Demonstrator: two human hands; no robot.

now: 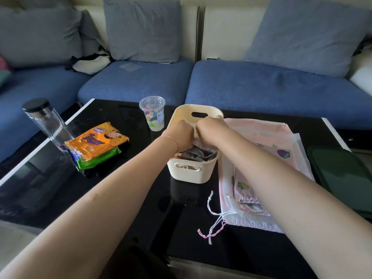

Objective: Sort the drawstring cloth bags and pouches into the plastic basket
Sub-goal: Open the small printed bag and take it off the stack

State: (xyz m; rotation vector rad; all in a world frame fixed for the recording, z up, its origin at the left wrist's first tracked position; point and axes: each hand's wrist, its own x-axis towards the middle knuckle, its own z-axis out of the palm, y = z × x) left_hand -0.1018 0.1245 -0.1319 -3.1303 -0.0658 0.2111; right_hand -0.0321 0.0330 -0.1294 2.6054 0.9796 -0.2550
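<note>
1. Pouches, dark and patterned, sit packed in the cream plastic basket, directly under both hands.
2. Left hand and right hand reach into the basket, fingers curled down around the cloth.
3. Just right of the right hand, pink drawstring bags lie flat.
4. Glossy black surface; blue sofa beyond the hands.

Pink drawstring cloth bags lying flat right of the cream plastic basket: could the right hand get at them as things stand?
Probably yes. The right hand is busy inside the cream plastic basket, but the pink drawstring cloth bags lie uncovered directly under that forearm, with nothing on top of them.
</note>
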